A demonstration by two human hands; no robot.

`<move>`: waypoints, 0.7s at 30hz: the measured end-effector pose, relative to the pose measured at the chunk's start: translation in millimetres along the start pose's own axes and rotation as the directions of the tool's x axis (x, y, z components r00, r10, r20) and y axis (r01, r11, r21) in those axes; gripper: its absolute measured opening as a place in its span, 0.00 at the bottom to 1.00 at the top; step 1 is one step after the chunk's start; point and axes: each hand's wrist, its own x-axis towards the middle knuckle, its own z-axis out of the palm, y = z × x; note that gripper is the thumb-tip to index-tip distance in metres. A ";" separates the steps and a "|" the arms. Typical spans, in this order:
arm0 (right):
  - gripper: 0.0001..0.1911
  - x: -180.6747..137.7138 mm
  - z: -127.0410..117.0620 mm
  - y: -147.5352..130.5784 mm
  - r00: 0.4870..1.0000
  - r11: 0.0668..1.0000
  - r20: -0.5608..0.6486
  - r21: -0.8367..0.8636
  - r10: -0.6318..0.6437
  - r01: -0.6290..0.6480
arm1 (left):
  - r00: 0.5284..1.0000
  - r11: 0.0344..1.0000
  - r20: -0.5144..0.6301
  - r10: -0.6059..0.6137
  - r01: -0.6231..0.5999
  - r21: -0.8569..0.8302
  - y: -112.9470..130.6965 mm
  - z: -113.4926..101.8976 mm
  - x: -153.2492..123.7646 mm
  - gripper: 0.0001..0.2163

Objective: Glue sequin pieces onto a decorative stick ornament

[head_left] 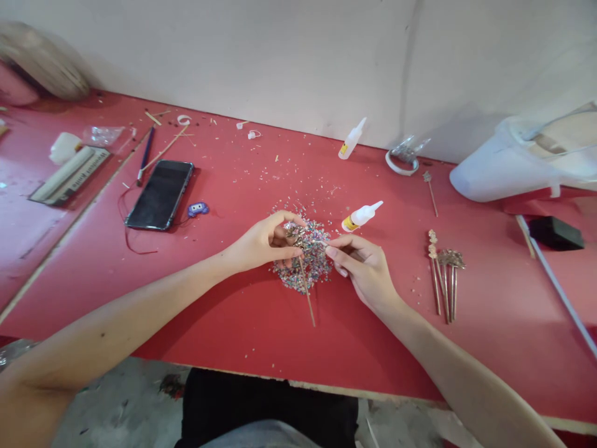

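My left hand (280, 242) is closed around the ornate head of a gold-coloured hair stick (306, 292), whose shaft slants down toward me. Under both hands lies a heap of small multicoloured beads or stone chips (308, 274) on the red table. On the heap's right side, my right hand (357, 261) pinches a thin, pale thing close to the stick's head; its kind is too small to make out. Just beyond my right hand, a white glue bottle (360, 216) with a yellow label lies tilted.
A second glue bottle (352, 140) stands by the wall. To the right are several finished-looking hair sticks (450, 286), a tape roll (402, 163), a white bucket (494, 162) and a black block (556, 233). At left lie a phone (161, 195), a purple trinket (198, 209) and a brush (146, 155).
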 end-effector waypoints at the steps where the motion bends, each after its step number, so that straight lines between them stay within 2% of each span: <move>1: 0.07 0.0 0.1 0.1 1.000 1.000 0.003 0.004 0.000 0.000 | 1.000 1.000 -0.015 0.000 0.000 -0.003 0.1 0.2 0.1 0.22; 4: 0.07 0.1 0.0 0.4 1.000 1.000 0.006 -0.012 -0.004 0.004 | 0.999 1.000 -0.040 0.010 -0.010 0.002 0.1 0.7 0.3 0.21; 11: 0.10 -1.2 0.9 -0.8 1.000 0.998 -0.006 -0.062 0.009 -0.010 | 0.998 0.992 0.002 0.065 -0.065 0.109 -3.0 0.0 0.2 0.17; 17: 0.10 -2.1 1.5 -2.4 1.000 0.996 -0.007 -0.086 -0.001 0.000 | 0.999 0.994 0.031 0.030 -0.034 0.106 -4.4 -3.1 0.3 0.23; 21: 0.10 -2.4 2.9 -5.4 0.999 0.991 -0.022 -0.129 -0.025 0.022 | 0.999 0.982 0.035 0.040 -0.046 0.185 -3.9 -4.0 0.6 0.21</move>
